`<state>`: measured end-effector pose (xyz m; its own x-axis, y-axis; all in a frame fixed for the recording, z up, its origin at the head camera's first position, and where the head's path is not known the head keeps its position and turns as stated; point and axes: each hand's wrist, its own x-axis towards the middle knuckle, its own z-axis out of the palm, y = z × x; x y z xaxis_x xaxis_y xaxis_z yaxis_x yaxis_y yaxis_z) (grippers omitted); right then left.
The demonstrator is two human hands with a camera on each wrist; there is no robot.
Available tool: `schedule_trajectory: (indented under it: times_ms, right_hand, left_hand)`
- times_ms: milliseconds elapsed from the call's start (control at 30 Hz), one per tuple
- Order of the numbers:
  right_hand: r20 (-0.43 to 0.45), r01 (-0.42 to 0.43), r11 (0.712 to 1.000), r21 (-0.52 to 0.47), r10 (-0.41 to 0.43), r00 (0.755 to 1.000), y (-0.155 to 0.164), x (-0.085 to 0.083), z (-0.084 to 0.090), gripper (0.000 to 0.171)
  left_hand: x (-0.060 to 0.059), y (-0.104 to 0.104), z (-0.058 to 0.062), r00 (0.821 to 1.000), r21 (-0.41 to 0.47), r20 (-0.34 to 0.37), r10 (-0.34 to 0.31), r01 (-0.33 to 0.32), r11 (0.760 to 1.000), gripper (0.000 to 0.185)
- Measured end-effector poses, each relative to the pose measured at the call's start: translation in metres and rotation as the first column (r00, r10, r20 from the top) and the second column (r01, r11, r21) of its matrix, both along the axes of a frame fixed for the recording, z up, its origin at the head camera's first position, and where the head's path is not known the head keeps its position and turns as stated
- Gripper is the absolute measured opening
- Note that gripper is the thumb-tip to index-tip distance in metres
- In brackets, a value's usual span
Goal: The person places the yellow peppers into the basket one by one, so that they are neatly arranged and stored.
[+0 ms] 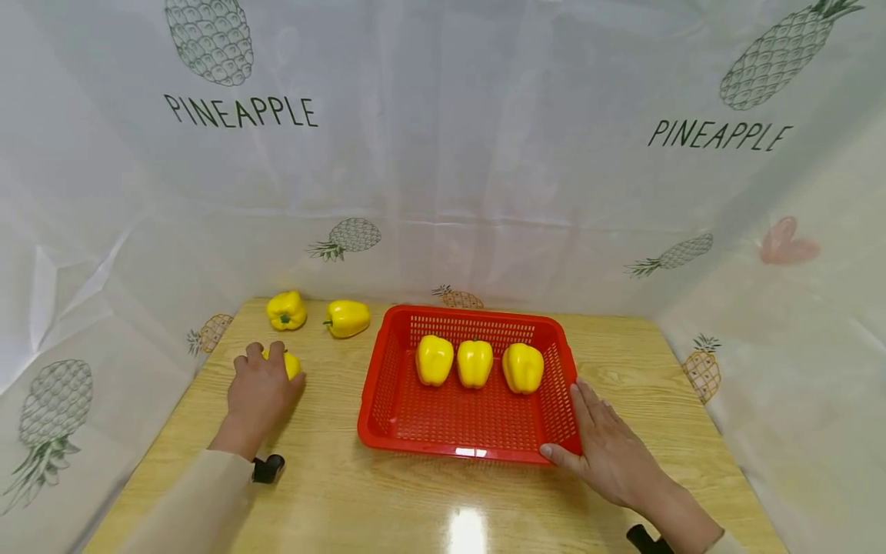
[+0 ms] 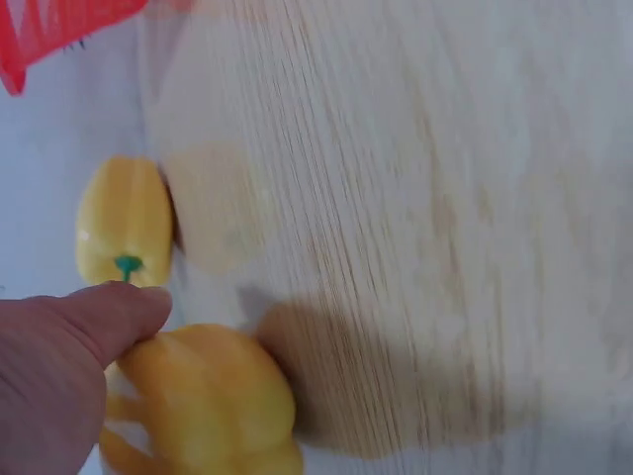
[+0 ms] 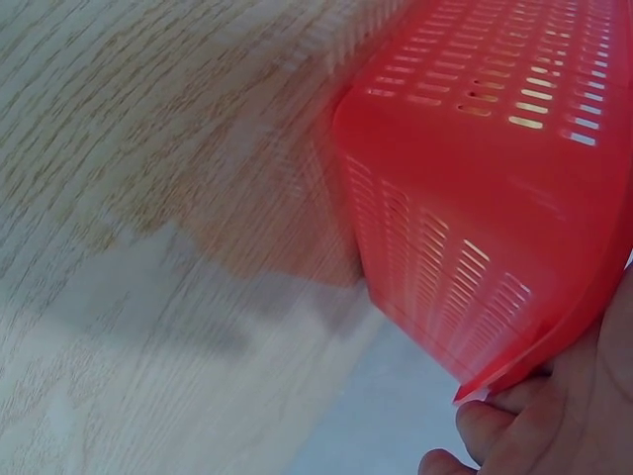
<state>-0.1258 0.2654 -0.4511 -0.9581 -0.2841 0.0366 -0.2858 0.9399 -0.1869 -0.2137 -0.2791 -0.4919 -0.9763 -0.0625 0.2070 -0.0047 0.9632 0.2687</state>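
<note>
The left hand (image 1: 259, 388) lies curled over a yellow pepper (image 1: 292, 364) on the table (image 1: 346, 492), fingers wrapped across its top and the thumb pressed to its side, as the left wrist view shows (image 2: 198, 396); that grip looks suited to lifting it, since the pepper sits low and round under the palm; the right hand (image 1: 609, 450) lies with straight fingers along the near right corner of the red basket (image 1: 388, 431), thumb at the front rim, seemingly steadying it rather than clutching it (the right wrist view shows only fingertips below the basket's corner (image 3: 475, 247)); three peppers (image 1: 474, 363) stand in a row across the far half of the basket, just beside one another, long axes running front to back; two more peppers (image 1: 318, 314) rest near the far left edge of the table, well apart from the basket; the right one of these lies on its side, long axis left to right, green stem pointing left; which way the held pepper's stem points cannot be told, being hidden under the hand
</note>
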Motion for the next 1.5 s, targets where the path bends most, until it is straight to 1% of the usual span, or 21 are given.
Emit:
schedule_trajectory:
  times_ms: [167,300,400,533,700,833,967,1067,1200,1333,1500]
  right_hand:
    - [0.003,-0.005,1.0,-0.003,0.005,1.0,0.001,-0.001,0.001,0.109]
    - [0.006,-0.014,1.0,-0.003,0.014,1.0,0.002,-0.003,0.001,0.109]
    - [0.008,-0.018,1.0,0.003,0.018,1.0,0.002,-0.004,0.002,0.109]
    - [0.009,-0.018,1.0,0.004,0.018,1.0,0.002,-0.004,0.001,0.109]
    - [0.011,-0.015,1.0,-0.001,0.015,1.0,0.003,-0.005,0.0,0.109]
    - [0.009,-0.019,1.0,0.0,0.019,1.0,0.003,-0.005,-0.001,0.11]
    - [0.008,-0.017,1.0,-0.007,0.017,1.0,0.003,-0.005,-0.001,0.11]
    - [0.008,-0.014,1.0,-0.009,0.014,1.0,0.003,-0.006,-0.002,0.11]
    - [0.01,-0.011,1.0,-0.008,0.011,1.0,0.003,-0.006,-0.003,0.11]
    - [0.011,-0.01,1.0,-0.009,0.01,1.0,0.003,-0.007,-0.003,0.11]
    - [0.013,-0.01,1.0,-0.009,0.011,1.0,0.004,-0.007,-0.004,0.11]
  left_hand:
    - [0.012,0.01,0.004,1.0,-0.043,-0.005,0.0,0.0,0.999,0.073]
    - [0.021,0.015,0.008,1.0,-0.065,0.024,0.0,0.002,0.998,0.08]
    - [0.025,0.017,0.009,0.999,-0.08,0.048,-0.009,0.013,0.997,0.086]
    - [0.029,0.016,0.01,0.997,-0.095,0.068,-0.029,0.035,0.995,0.098]
    - [0.033,0.011,0.014,0.993,-0.13,0.069,-0.095,0.103,0.986,0.11]
    - [0.033,0.004,0.016,0.982,-0.163,0.08,-0.169,0.18,0.97,0.117]
    - [0.031,-0.003,0.016,0.966,-0.222,0.071,-0.248,0.257,0.94,0.118]
    - [0.027,-0.007,0.015,0.955,-0.267,0.07,-0.289,0.298,0.917,0.117]
    - [0.024,-0.01,0.013,0.951,-0.277,0.103,-0.292,0.309,0.91,0.115]
    - [0.021,-0.011,0.012,0.952,-0.262,0.136,-0.275,0.302,0.917,0.113]
    - [0.018,-0.01,0.011,0.952,-0.25,0.147,-0.269,0.298,0.921,0.111]
